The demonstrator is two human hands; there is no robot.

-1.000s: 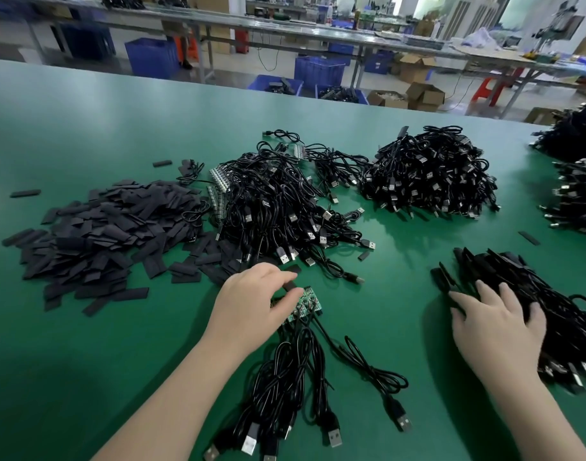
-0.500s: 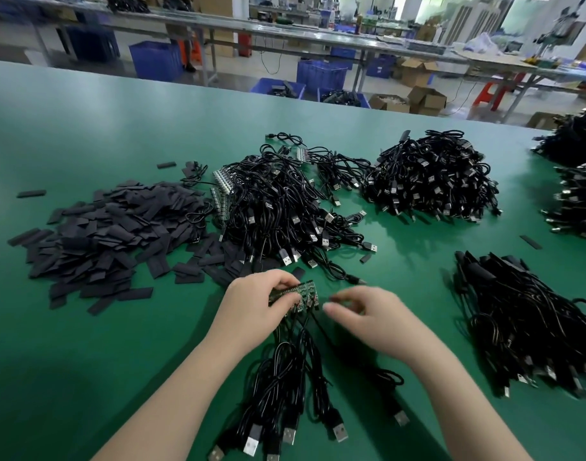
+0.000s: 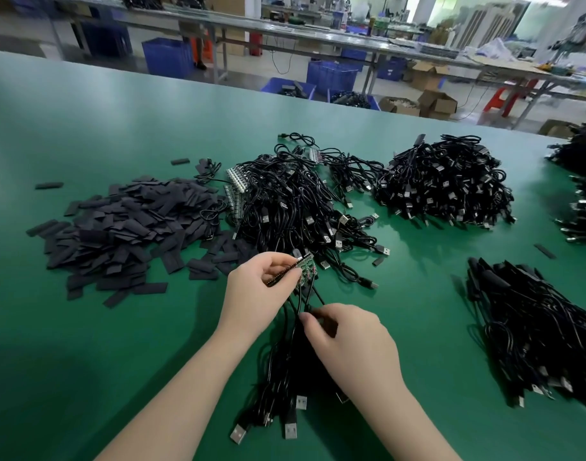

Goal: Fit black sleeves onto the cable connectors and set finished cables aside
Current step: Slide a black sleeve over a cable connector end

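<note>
The cable bunch (image 3: pixel 285 367) is now lifted off the green table (image 3: pixel 85 361) near us, our left hand (image 3: pixel 255 291) pinching its board strip (image 3: pixel 295 269). Our right hand (image 3: pixel 348 341) has left the finished pile (image 3: pixel 531 327) and pinches one cable, so sleeving's next

Two bare forearms in view, ending in the left hand (image 3: pixel 258 287) and the right hand (image 3: pixel 351 344). No gloves, rings, watch or wristband on either. No sleeve reaches the visible forearms. Fingernails short and unpainted where they show. No marks seen.
</note>
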